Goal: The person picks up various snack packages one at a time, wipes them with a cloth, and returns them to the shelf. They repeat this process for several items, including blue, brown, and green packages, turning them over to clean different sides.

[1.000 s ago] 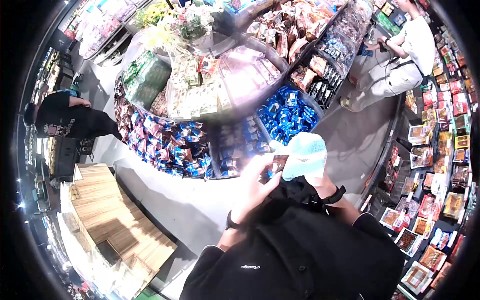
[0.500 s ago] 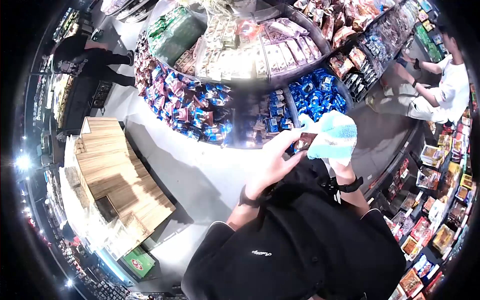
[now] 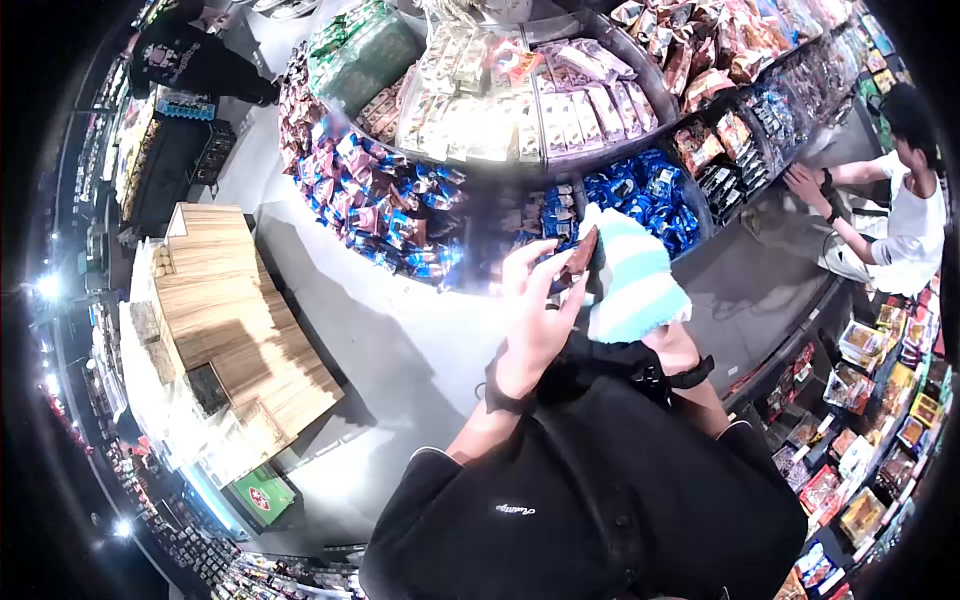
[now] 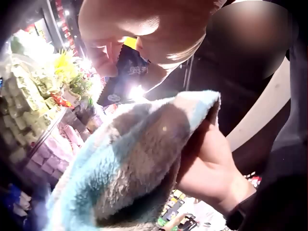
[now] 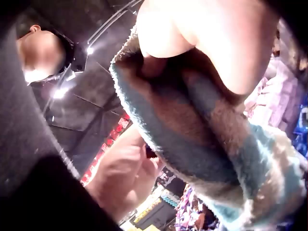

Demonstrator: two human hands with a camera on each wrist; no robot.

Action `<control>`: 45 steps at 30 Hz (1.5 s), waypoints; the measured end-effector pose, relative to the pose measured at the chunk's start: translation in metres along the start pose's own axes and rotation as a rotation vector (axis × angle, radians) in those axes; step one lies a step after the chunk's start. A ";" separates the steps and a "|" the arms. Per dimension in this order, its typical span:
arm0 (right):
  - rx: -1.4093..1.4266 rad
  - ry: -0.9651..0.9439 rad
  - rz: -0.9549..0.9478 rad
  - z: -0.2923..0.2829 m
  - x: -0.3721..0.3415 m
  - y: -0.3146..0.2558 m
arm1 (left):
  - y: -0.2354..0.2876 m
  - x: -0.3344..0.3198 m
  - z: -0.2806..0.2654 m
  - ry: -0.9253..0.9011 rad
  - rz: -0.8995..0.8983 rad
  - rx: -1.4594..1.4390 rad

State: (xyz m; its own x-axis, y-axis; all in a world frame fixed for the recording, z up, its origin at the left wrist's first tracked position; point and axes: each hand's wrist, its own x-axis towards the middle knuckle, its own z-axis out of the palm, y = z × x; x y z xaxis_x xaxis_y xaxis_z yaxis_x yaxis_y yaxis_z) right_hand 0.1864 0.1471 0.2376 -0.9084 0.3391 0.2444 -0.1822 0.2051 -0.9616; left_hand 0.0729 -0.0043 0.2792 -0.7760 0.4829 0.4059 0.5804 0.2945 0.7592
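Observation:
In the head view my left hand (image 3: pixel 538 325) pinches a small dark wrapped snack packet (image 3: pixel 581 252) between thumb and fingers. Dark lettering-printed wrapping with a yellow corner shows on the packet (image 4: pixel 129 72) in the left wrist view. My right hand (image 3: pixel 675 348) holds a fluffy blue-and-white striped towel (image 3: pixel 635 280), just right of the packet. Seen from the right wrist, the towel (image 5: pixel 192 130) drapes in a fold around my right hand (image 5: pixel 211 38), and its fingertips are partly hidden inside. My left hand (image 5: pixel 126 173) is behind the towel's edge there.
A round display of packaged snacks (image 3: pixel 540 165) curves in front, with blue packets (image 3: pixel 640 195) close beyond the towel. A wooden counter (image 3: pixel 235 320) stands left. Shelves of packaged food (image 3: pixel 850 430) line the right. A person in white (image 3: pixel 905 215) is at the right, another in black (image 3: pixel 185 55) far left.
My left hand has drawn back from the towel and tilted the packet up, so more of it shows. The towel hangs more spread out. The person in white has bent lower toward the display.

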 end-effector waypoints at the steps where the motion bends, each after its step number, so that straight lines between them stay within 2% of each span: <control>1: 0.213 0.008 -0.013 0.007 -0.003 0.003 | 0.000 0.000 0.006 -0.062 -0.030 -0.031; 3: 0.188 0.000 0.093 0.010 -0.004 0.001 | 0.007 0.009 0.011 -0.107 0.064 -0.116; 4: 0.329 -0.017 0.120 0.010 -0.004 0.004 | 0.008 0.011 0.011 -0.181 0.062 -0.125; 5: 0.226 -0.022 0.062 0.006 0.000 0.010 | 0.008 0.013 0.013 -0.217 0.065 -0.092; 7: 0.616 -0.077 0.280 -0.001 -0.003 0.030 | 0.007 0.016 0.016 -0.290 0.069 -0.026; 9: 0.754 -0.071 0.255 -0.007 0.004 0.032 | 0.016 0.018 0.015 -0.277 0.002 -0.199; 11: 0.682 -0.107 0.210 -0.014 0.016 0.023 | 0.020 0.017 0.023 -0.264 -0.099 -0.267; 12: 0.684 -0.129 0.223 -0.019 0.021 0.020 | 0.017 0.011 0.029 -0.288 -0.129 -0.168; 16: 0.483 -0.177 0.053 -0.034 0.030 0.025 | 0.027 -0.004 0.060 -0.054 -0.382 -0.421; 18: 0.369 -0.212 -0.081 -0.040 0.041 0.032 | 0.026 -0.011 0.060 -0.072 -0.512 -0.344; 19: 0.379 -0.159 -0.069 -0.038 0.040 0.027 | 0.025 -0.015 0.059 -0.084 -0.580 -0.306; 20: 0.388 -0.106 -0.056 -0.036 0.040 0.020 | 0.025 -0.017 0.061 -0.083 -0.546 -0.182; 23: 0.247 -0.156 -0.011 -0.043 0.036 0.033 | 0.032 -0.014 0.069 -0.094 -0.580 -0.283; 24: 0.287 -0.089 0.060 -0.044 0.045 0.008 | 0.033 -0.010 0.069 -0.145 -0.535 -0.227; 25: 0.433 0.038 0.134 -0.038 0.041 0.012 | 0.045 -0.004 0.067 -0.148 -0.523 -0.146; 27: 0.403 0.065 0.095 -0.042 0.039 0.010 | 0.055 0.004 0.063 -0.209 -0.615 -0.148; 28: 0.433 0.082 0.168 -0.043 0.037 0.015 | 0.053 0.001 0.061 -0.213 -0.647 -0.085; 29: 0.462 0.096 0.254 -0.046 0.030 0.018 | 0.060 -0.001 0.061 -0.092 -0.574 -0.009; 31: 0.238 0.060 0.143 -0.054 0.042 0.018 | 0.038 -0.003 0.052 -0.139 -0.595 -0.179; 32: 0.269 0.078 0.181 -0.058 0.041 0.021 | 0.037 -0.003 0.046 -0.113 -0.618 0.030; 33: 0.292 0.092 0.228 -0.070 0.034 0.026 | 0.013 -0.011 0.042 -0.095 -0.592 -0.031; 35: 0.216 0.017 0.089 -0.092 0.030 0.049 | -0.030 -0.031 0.033 0.042 -0.750 -0.211; 36: 0.182 -0.015 0.018 -0.103 0.027 0.061 | -0.027 -0.019 0.016 0.055 -0.699 -0.093; 37: 0.451 0.084 0.223 -0.096 0.025 0.046 | -0.044 -0.023 0.006 0.057 -0.832 -0.254; 39: 0.588 0.154 0.247 -0.097 0.017 0.047 | -0.106 -0.047 -0.001 0.177 -0.567 0.152; 40: 0.640 0.151 0.284 -0.097 0.015 0.045 | -0.114 -0.046 -0.003 0.247 -0.624 0.143; 42: 0.517 0.153 0.249 -0.094 0.017 0.043 | -0.128 -0.043 -0.007 0.381 -0.728 0.119; 45: 0.463 0.091 0.256 -0.098 0.007 0.047 | -0.161 -0.043 -0.009 0.464 -0.737 0.209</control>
State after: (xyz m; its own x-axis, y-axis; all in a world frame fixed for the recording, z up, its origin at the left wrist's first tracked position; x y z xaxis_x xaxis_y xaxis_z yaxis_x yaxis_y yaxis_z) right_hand 0.2078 0.2490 0.2062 -0.9130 0.4078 -0.0148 -0.1249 -0.3137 -0.9413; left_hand 0.0102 -0.0800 0.1441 -0.9650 -0.2571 0.0514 -0.1066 0.5640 0.8188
